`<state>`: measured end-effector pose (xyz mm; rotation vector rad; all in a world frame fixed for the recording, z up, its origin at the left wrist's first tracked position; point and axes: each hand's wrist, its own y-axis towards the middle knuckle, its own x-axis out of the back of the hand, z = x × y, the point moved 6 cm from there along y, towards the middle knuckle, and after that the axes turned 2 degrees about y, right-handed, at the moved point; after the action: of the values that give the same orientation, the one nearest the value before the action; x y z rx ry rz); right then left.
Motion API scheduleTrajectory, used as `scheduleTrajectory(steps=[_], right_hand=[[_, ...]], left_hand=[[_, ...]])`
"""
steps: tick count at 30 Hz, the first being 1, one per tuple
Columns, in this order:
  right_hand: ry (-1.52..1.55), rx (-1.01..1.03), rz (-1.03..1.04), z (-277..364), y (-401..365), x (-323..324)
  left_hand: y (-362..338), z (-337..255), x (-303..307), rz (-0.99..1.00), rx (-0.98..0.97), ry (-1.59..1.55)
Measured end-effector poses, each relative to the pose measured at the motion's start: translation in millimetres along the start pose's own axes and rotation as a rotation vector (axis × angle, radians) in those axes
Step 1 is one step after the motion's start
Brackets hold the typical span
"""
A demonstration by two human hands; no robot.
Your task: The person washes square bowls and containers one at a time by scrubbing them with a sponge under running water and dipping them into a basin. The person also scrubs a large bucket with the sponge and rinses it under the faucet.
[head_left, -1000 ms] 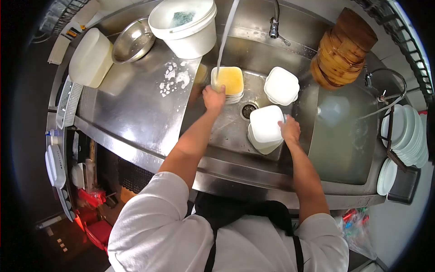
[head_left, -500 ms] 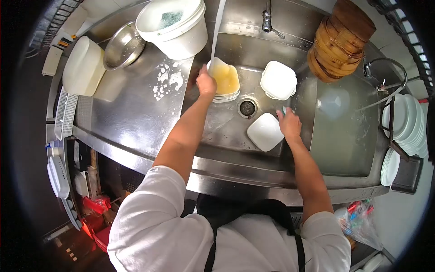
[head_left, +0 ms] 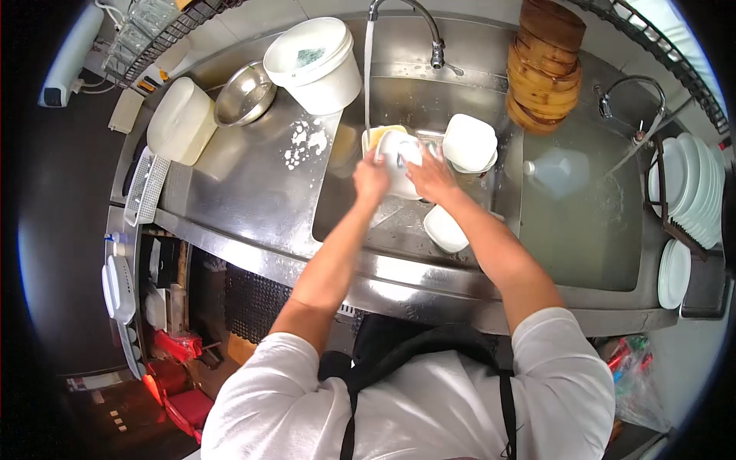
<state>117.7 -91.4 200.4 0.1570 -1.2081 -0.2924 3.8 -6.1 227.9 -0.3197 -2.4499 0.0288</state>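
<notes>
Holding a white dish (head_left: 400, 162) over a steel sink (head_left: 333, 188).
Gripping it with left hand (head_left: 372, 181) and right hand (head_left: 432, 178) closed on opposite edges, under the tap (head_left: 434, 47) stream; farther back, soap-flecked counter (head_left: 230, 184) with bucket (head_left: 316, 65) and metal bowl (head_left: 244, 93) left, water-filled second basin (head_left: 590, 230), wooden steamers (head_left: 543, 65) and racked plates (head_left: 694, 201) right.

There are 2 hands (head_left: 372, 180), 2 taps (head_left: 436, 52), 1 bucket (head_left: 314, 65), 1 steel bowl (head_left: 245, 93) and 1 held dish (head_left: 399, 157).
</notes>
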Motion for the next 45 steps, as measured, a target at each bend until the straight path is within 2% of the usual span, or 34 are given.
scheduleTrajectory(steps=[1,2,3,5,7,9,11,12,14,16,17,18,19,21,23,25,26,27,29,33,35,36,39,43,45], right_hand=[[-0.014,-0.014,-0.116,2.3,-0.7,21.1],[0.222,-0.222,-0.085,7.8,1.9,22.5],[0.631,-0.322,0.209,15.6,-0.9,15.0],[0.432,0.004,0.262,23.9,-37.0,9.4],[0.136,-0.027,0.032,-1.3,-49.5,42.3],[0.011,0.015,-0.165,-25.4,-41.6,88.2],[1.138,-0.357,-0.251,-52.8,-16.6,80.3],[1.344,-0.386,-0.319,-44.6,-14.3,79.9],[1.744,-0.441,-0.457,-28.9,-19.1,84.2],[1.449,-0.440,-0.374,-18.6,-33.4,76.5],[1.326,-0.434,-0.332,-6.5,-43.5,77.6],[1.207,-0.491,-0.414,-4.3,-54.4,73.1],[1.026,-0.592,-0.368,-13.9,-59.3,63.8],[0.659,-0.767,-0.257,-46.6,-76.8,48.9],[0.383,-0.894,-0.061,-79.7,-101.5,38.4],[0.329,-1.023,0.196,-91.3,-121.4,41.7],[0.199,-1.023,0.197,-97.6,-134.0,35.3],[0.071,-1.023,0.192,-102.0,-144.1,27.7],[0.032,-1.001,0.338,-106.5,-156.6,13.8],[-0.020,-1.018,0.505,-118.3,-161.4,-1.4],[-0.050,-1.011,0.450,-117.7,-152.7,5.2],[-0.074,-1.002,0.385,-115.5,-147.3,10.4],[-0.059,-0.983,0.292,-101.7,-134.2,23.0],[0.015,-0.904,0.103,-82.0,-111.7,37.5],[0.065,-0.946,0.081,-78.6,-101.2,41.8]], left_hand=[[-17.0,-8.4,-7.0,-0.013,0.008,0.050],[-20.7,-15.8,-14.0,-0.003,0.035,0.033],[-10.0,-10.6,-22.1,0.005,0.032,-0.083],[21.2,27.7,-19.6,0.016,0.034,-0.293],[29.9,46.1,-12.9,0.174,-0.006,-0.328],[-0.7,22.3,-10.0,0.375,0.100,-0.513],[-17.1,8.1,-35.9,0.447,-0.027,-0.448],[-23.5,2.8,-47.9,0.481,-0.089,-0.410],[-23.9,5.2,-64.4,0.358,-0.109,-0.491],[-31.2,-1.3,-62.8,0.172,-0.068,-0.475],[-36.7,-7.1,-55.3,0.126,-0.013,-0.318],[-40.9,-11.0,-46.4,0.080,0.041,-0.158],[-42.9,-7.0,-41.2,0.036,0.098,0.003],[-35.6,29.3,-72.4,0.242,-0.031,0.164],[-30.6,49.5,-85.8,0.422,-0.176,0.352],[-15.7,54.4,-82.4,0.554,-0.342,0.561],[4.0,57.2,-64.6,0.370,-0.263,0.422],[26.4,70.3,-59.3,0.270,-0.174,0.392],[69.3,100.3,-60.2,0.079,0.001,0.330],[130.0,124.9,-89.0,0.149,0.142,0.258],[157.0,138.1,-102.5,0.133,0.193,0.224],[163.5,137.1,-102.2,0.054,0.129,0.234],[169.4,134.1,-106.9,0.075,0.020,0.398],[163.0,76.6,-76.7,0.036,-0.127,0.355],[157.3,49.9,-67.5,0.055,-0.304,0.387]])
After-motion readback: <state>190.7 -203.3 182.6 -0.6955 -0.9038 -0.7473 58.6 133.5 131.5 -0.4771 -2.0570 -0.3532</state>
